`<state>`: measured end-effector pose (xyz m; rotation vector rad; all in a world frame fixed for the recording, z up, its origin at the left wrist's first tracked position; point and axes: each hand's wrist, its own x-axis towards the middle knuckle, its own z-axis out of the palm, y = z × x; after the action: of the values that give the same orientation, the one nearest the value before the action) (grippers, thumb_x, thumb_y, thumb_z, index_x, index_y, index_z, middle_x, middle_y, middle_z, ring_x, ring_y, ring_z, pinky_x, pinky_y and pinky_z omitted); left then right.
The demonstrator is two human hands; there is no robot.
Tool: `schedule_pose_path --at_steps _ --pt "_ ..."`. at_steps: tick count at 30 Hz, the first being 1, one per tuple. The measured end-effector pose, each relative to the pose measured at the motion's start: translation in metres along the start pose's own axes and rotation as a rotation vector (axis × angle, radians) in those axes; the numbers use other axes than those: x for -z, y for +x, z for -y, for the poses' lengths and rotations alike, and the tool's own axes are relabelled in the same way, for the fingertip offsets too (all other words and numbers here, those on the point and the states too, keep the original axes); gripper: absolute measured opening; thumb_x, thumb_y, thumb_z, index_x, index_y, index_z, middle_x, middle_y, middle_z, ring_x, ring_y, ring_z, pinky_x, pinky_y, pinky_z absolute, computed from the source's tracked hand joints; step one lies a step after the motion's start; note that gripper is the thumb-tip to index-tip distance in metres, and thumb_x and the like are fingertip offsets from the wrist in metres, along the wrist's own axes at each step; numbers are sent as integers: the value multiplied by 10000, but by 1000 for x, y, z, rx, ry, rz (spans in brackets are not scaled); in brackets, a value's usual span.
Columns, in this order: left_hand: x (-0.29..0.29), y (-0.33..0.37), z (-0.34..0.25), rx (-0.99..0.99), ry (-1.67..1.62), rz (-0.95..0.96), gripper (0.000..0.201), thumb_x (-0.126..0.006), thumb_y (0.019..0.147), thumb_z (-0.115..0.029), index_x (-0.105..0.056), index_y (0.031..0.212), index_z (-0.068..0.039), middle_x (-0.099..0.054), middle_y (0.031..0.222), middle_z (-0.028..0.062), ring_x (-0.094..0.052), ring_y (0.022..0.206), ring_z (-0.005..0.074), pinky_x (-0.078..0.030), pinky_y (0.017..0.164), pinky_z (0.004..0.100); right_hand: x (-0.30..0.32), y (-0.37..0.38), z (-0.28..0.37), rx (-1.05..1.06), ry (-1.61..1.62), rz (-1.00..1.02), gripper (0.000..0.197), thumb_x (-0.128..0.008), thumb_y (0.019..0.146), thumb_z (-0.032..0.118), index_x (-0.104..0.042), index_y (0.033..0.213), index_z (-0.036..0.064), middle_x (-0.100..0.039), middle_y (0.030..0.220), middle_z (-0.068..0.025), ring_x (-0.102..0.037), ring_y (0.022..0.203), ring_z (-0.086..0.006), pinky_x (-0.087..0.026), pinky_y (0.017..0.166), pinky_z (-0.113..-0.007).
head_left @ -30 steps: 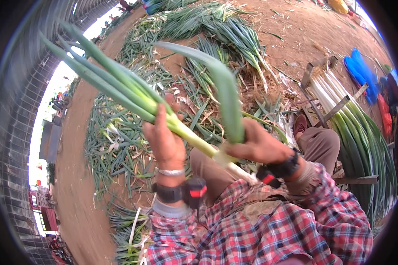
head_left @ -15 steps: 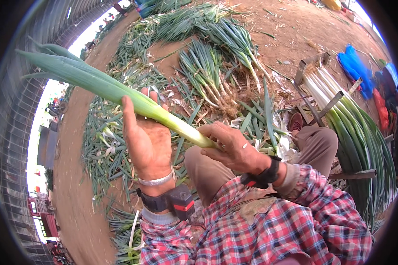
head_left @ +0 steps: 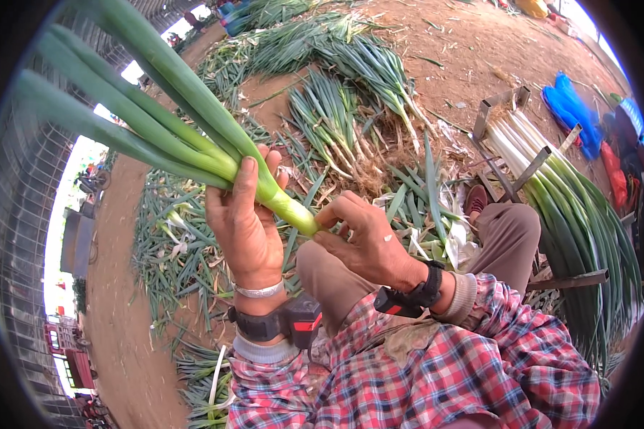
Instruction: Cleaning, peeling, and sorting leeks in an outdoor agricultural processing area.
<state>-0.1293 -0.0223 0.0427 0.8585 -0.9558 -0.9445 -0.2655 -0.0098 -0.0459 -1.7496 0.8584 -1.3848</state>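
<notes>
A big green onion [head_left: 225, 154] lies slantwise across my hands. Its several broad leaves fan out to the upper left, and its pale lower stem points to the lower right. My left hand [head_left: 247, 225] is wrapped round it where the leaves part, thumb laid over the top. At the pale end, my right hand [head_left: 361, 239] pinches the stem between thumb and curled fingers. Those fingers hide the tip of the stem. To my right, a bundle of trimmed green onions [head_left: 544, 164] with white stems rests in a metal frame [head_left: 511, 189].
In front of me lie untrimmed green onions [head_left: 329, 114] with roots, and a longer heap [head_left: 293, 43] behind them. Torn leaves [head_left: 172, 236] litter the ground on the left. Blue plastic [head_left: 574, 111] and a red bag [head_left: 612, 175] lie beyond the frame.
My left hand has gone from a flat open palm under the stalk to a grip round it. The leaves have swung up and spread apart. My right hand has shifted slightly left.
</notes>
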Motion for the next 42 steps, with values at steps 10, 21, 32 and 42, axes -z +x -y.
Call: schedule_pose_path --at_steps 10,21,32,42 --pt "12 -1 12 -88 188 -17 394 -621 911 -137 -478 1264 -37 -611 1141 110 -594 877 129 -526 658 276 -4 0 -4 50 10 172 235 -726 752 74 -554 902 22 -517 779 -91 -553 742 -231 -449 662 -340" --pt "13 0 9 -32 121 14 393 -576 935 -159 -450 1291 -48 -606 1153 119 -577 878 123 -514 653 273 -12 11 -17 -321 526 223 237 -717 851 149 -584 990 10 -561 826 19 -512 740 -45 -415 646 -210" --pt "6 -2 14 -13 135 26 380 -563 946 -170 -452 1286 -41 -605 1149 128 -583 869 128 -520 638 281 -3 -2 -21 16 246 155 132 -654 877 91 -542 911 31 -586 919 -19 -544 842 -76 -452 717 -255" --pt "21 -13 48 -47 101 79 378 -586 940 -225 -475 1225 -3 -487 666 -20 -412 503 44 -362 463 202 4 -9 -10 -190 942 153 177 -612 926 166 -476 926 52 -520 838 14 -483 787 -56 -411 669 -224"
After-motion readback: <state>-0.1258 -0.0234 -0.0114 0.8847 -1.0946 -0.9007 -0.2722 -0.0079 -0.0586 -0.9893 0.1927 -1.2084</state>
